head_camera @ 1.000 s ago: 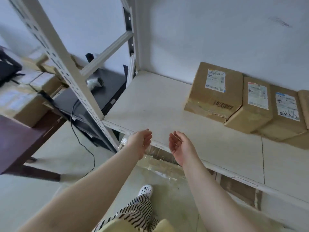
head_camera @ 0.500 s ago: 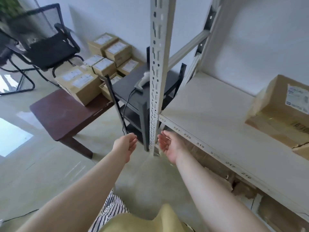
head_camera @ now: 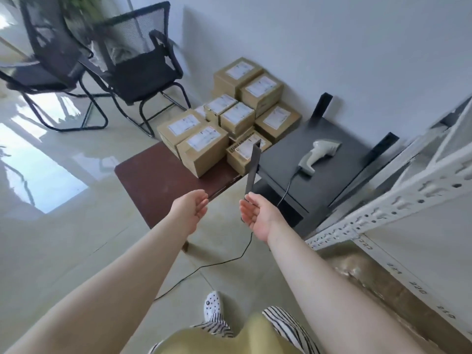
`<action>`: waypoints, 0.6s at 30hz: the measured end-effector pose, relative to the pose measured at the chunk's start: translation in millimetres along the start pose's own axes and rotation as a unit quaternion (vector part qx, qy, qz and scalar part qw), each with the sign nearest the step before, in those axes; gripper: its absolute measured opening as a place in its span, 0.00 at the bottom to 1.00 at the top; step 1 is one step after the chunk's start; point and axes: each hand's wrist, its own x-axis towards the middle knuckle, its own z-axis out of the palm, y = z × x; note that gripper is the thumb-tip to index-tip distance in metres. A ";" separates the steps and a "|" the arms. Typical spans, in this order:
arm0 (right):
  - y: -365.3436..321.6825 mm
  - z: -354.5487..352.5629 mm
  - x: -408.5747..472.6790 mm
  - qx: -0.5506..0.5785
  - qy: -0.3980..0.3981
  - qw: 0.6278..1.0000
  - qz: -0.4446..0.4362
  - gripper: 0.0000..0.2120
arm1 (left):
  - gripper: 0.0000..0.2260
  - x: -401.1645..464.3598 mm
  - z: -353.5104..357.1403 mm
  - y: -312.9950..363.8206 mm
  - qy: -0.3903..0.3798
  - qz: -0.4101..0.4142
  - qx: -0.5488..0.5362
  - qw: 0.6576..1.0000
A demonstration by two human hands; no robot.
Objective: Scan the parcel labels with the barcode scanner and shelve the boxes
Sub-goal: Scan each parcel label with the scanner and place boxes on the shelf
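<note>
Both hands are empty, held out in the middle of the frame with palms turned toward each other. The left hand (head_camera: 190, 209) has its fingers loosely bent and grasps nothing; the right hand (head_camera: 256, 213) is likewise relaxed, fingers only slightly curved, holding nothing. A gap lies between them, and neither touches any object.

Just above the hands, a dark brown low table (head_camera: 158, 180) carries a cluster of labelled cardboard boxes (head_camera: 204, 146), stacked in more than one layer up against the white wall toward the upper centre. Each shows a white label on its top face.

To the right of the boxes stands a black stand (head_camera: 339, 175), and on its top surface the pale barcode scanner (head_camera: 319, 154) lies on its side, untouched, its black cable (head_camera: 204, 269) running off the front edge and trailing across the glossy floor at lower centre.

At the right edge rises the white metal shelving unit (head_camera: 383, 213), with numbers printed along its shelf edge. Two black mesh chairs (head_camera: 143, 57) stand in the upper left.
</note>
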 end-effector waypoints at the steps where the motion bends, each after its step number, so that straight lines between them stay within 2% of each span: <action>1: -2.1 10.2 8.0 -0.008 0.001 1.000 0.003 0.06 | 0.03 8.6 -1.5 9.3 0.000 -0.003 0.000 1.000; 9: -41.4 74.0 91.2 -0.075 0.021 0.996 0.038 0.09 | 0.15 75.8 16.5 67.8 0.027 0.005 0.022 0.999; 13: -63.4 103.9 144.9 -0.123 0.028 0.990 0.059 0.14 | 0.26 120.7 28.5 99.0 0.066 0.018 0.047 0.997; 18: -77.8 134.6 199.9 -0.184 0.032 0.980 0.073 0.19 | 0.32 182.6 38.2 123.1 0.105 0.029 0.111 0.988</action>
